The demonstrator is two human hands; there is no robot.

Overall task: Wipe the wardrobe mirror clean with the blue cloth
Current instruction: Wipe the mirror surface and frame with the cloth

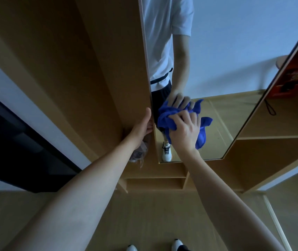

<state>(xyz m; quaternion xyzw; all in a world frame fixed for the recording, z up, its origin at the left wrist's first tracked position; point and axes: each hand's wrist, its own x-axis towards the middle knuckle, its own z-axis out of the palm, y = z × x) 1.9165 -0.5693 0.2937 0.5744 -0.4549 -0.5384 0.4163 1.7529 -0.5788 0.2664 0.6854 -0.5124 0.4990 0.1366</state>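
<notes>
- Cloth (164, 122) first: the blue cloth is bunched into a wad and pushed flat against the lower part of the mirror (235, 69), near its left edge, with a loose corner hanging down below the hand.
- Right hand (185, 131) is on top of that wad, fingers curled into the fabric and clamped on it, palm bearing toward the glass. Bunching it that way likely gives a thick pad to press with, not a thin sheet that slides about.
- Left hand (144, 126) goes to the wardrobe door (126, 78) at its edge beside the mirror, thumb up along the front and fingers wrapped round behind, so they are mostly hidden. That looks like a bracing hold, there to stop the door swinging away while the other hand pushes on it.
- Both arms are stretched well out, and the reflection shows the matching hand meeting the cloth, which tells me the cloth is right on the glass and not hovering.
- Placement of the cloth suggests the lower left zone is the patch in hand; I cannot tell how much of the glass is already clean, since no smears show.
- Shoes (178, 244) stand on the wooden floor (144, 223), square to the wardrobe.
</notes>
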